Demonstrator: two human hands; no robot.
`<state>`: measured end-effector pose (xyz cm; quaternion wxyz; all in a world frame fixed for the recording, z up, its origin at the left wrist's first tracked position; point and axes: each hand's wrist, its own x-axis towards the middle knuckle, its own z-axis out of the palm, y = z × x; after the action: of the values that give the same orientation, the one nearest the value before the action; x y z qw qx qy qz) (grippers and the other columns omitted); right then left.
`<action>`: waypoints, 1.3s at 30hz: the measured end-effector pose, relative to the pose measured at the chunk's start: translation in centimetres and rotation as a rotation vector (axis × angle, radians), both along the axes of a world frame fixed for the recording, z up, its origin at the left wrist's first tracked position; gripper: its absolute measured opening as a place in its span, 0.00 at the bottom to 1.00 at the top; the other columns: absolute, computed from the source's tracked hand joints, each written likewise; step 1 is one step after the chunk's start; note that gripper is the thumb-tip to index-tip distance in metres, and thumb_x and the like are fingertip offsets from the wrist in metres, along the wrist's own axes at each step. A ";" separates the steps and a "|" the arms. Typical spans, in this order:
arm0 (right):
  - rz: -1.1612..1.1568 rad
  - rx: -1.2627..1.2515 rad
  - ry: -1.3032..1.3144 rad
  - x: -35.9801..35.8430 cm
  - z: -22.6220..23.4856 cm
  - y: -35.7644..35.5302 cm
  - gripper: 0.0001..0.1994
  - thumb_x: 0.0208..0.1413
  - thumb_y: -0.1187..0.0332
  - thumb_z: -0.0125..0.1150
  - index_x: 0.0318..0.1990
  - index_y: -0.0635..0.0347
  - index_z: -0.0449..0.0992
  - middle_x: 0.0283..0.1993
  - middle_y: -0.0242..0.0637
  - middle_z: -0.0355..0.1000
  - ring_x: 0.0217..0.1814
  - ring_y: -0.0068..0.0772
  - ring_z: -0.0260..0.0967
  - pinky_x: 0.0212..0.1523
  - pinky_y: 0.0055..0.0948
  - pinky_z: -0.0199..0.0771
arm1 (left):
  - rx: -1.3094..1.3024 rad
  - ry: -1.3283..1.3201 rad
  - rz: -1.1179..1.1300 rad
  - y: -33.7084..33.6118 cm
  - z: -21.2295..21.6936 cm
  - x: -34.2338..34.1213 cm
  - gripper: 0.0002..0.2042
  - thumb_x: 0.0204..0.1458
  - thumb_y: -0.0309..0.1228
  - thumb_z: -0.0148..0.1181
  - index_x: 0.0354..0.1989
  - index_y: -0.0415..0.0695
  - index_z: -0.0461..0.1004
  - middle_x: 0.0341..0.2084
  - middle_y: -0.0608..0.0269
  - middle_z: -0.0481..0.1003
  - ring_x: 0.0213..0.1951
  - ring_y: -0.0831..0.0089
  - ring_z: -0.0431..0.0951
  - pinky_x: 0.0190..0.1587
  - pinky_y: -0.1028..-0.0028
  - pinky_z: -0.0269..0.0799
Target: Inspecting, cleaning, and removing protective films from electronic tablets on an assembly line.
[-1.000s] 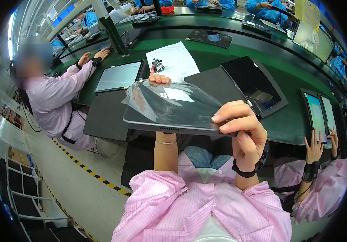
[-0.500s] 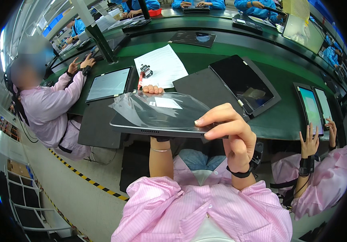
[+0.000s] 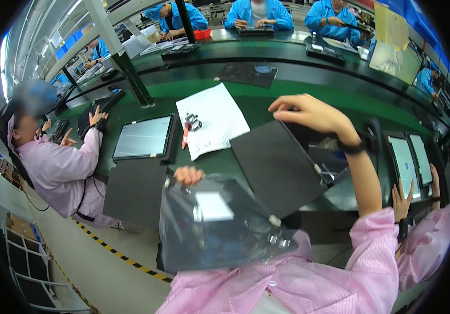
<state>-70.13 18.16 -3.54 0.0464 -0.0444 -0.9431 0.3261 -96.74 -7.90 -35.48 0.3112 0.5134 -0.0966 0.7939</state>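
Note:
My left hand (image 3: pixel 189 175) grips the far edge of a dark tablet (image 3: pixel 209 246), fingers curled over its top. Loose clear plastic film with a white label (image 3: pixel 214 205) covers the tablet's upward face. It is tilted toward me, above my lap. Off to the right, my right hand (image 3: pixel 311 111) is raised with bent fingers and nothing visible in them. It hovers by the upper left corner of a second black tablet (image 3: pixel 334 165), which my forearm partly hides. I cannot tell whether the fingertips touch it. Left of that tablet lies a dark grey flat sheet (image 3: pixel 274 167).
Beyond my left hand, white paper (image 3: pixel 217 133) bears a small metal part (image 3: pixel 193 122) and a red tool (image 3: pixel 185 137). A lit tablet (image 3: pixel 144 137) lies left of it. Co-workers in pink sit on both sides; the right one handles lit tablets (image 3: pixel 404 159). A post (image 3: pixel 130 78) stands at the back left.
My right hand has left the held tablet and moved up and right, over the second tablet. The held tablet has tipped from nearly edge-on to showing its film-covered face. The view has shifted upward.

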 end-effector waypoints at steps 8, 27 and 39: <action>-0.534 0.476 -0.205 -24.4 -15.9 19.5 0.52 0.40 0.26 0.50 0.69 0.48 0.47 0.72 0.50 0.35 0.74 0.62 0.20 0.64 0.69 0.21 | -0.264 -0.296 0.422 -9.0 10.4 8.6 0.20 0.64 0.36 0.26 0.27 0.46 0.66 0.20 0.60 0.68 0.26 0.66 0.66 0.36 0.69 0.62; -0.108 1.171 0.356 -24.3 -3.8 11.4 0.07 0.58 0.68 0.47 0.35 0.64 0.64 0.27 0.49 0.72 0.28 0.49 0.72 0.27 0.42 0.71 | -0.120 -0.328 0.845 -20.0 11.6 9.1 0.25 0.64 0.34 0.19 0.22 0.48 0.66 0.17 0.63 0.68 0.24 0.69 0.66 0.36 0.70 0.63; 0.506 1.080 0.724 -14.8 -7.6 -25.4 0.12 0.43 0.71 0.56 0.36 0.69 0.70 0.24 0.40 0.71 0.20 0.30 0.71 0.15 0.26 0.68 | 0.051 -0.101 0.726 -21.0 6.2 9.9 0.09 0.60 0.33 0.47 0.33 0.43 0.70 0.27 0.60 0.72 0.34 0.67 0.71 0.42 0.70 0.62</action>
<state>-84.97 -7.19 -11.10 0.2960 0.3175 -0.8799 -0.1934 -86.83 -28.93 -29.26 -0.0091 0.4819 0.0567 0.8744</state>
